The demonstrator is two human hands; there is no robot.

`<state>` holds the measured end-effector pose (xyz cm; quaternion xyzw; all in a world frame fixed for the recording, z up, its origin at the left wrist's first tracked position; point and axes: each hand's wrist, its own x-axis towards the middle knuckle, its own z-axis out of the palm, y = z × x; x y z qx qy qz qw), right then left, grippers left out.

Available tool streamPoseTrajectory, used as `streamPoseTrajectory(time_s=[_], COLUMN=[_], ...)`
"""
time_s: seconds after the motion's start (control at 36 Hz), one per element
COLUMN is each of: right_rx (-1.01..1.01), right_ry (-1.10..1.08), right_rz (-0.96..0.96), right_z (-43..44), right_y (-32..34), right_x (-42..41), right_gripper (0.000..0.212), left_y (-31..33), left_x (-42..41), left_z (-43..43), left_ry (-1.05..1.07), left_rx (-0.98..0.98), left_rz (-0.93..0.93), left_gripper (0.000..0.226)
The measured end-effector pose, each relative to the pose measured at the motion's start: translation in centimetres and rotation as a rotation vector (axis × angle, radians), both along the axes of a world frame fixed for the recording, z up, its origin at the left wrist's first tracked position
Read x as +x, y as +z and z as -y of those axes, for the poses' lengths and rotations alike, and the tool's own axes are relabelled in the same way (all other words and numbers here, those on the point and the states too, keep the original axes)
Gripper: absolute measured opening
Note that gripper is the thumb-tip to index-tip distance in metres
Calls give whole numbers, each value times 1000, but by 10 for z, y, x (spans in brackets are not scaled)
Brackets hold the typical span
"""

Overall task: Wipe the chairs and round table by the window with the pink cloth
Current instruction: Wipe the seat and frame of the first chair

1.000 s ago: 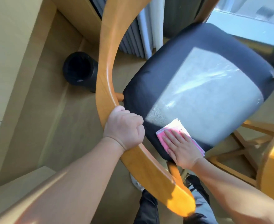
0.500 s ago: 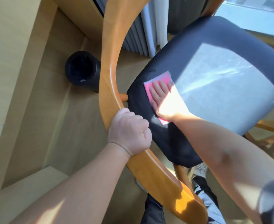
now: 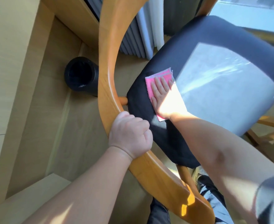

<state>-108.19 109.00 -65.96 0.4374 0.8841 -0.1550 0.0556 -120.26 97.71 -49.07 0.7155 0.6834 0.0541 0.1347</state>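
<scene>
A wooden chair with a curved orange backrest (image 3: pixel 110 65) and a dark padded seat (image 3: pixel 202 46) fills the middle of the view. My left hand (image 3: pixel 130 135) grips the backrest rail, fingers curled round it. My right hand (image 3: pixel 163 96) lies flat with straight fingers on the folded pink cloth (image 3: pixel 150 81), pressing it onto the seat's near left part. Sunlight falls across the seat and my right wrist. The round table is out of view.
A black cylindrical bin (image 3: pixel 80 78) stands on the wooden floor left of the chair. Grey and white curtains (image 3: pixel 142 38) hang behind it by the window sill (image 3: pixel 252 18). Light wood panels (image 3: pixel 8 62) line the left side. My legs and shoes (image 3: pixel 202 180) show below the chair.
My right hand slid the pink cloth from the seat's front edge up to its left part, then a little further along. My left hand kept its grip on the backrest.
</scene>
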Motion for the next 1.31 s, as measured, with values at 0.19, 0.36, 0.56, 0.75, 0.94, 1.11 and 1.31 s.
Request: streamPoseTrajectory(time_s=[0.19,0.36,0.56,0.75,0.94,1.11,1.31], right_rx=[-556,-373,-108,-63,-17,15,16], right_ry=[195,-243,-387,-363,-164,-96,-46], right_rz=[423,334,157,160,157,85,7], right_z=[57,102,145,138,92,37,-29], right_y=[15,17,10,2,-2,0,-7], right_x=[77,139,167,166,135,73,-21], right_gripper=[41,58,55,57,59,59,61], left_y=[6,13,19,21,16,12,6], left_x=[3,8,9,8,6,1,-3], left_z=[-2,-4,-4,-15,-17,-16,-13], left_ry=[36,35,-54,-185,-122,25,-3], left_rx=[-128,-203,-244,-336,-330,-263,-156], left_rz=[-58,-161,-195,-219,-175,-139,-86], left_gripper=[32,35,31,35,31,28,33])
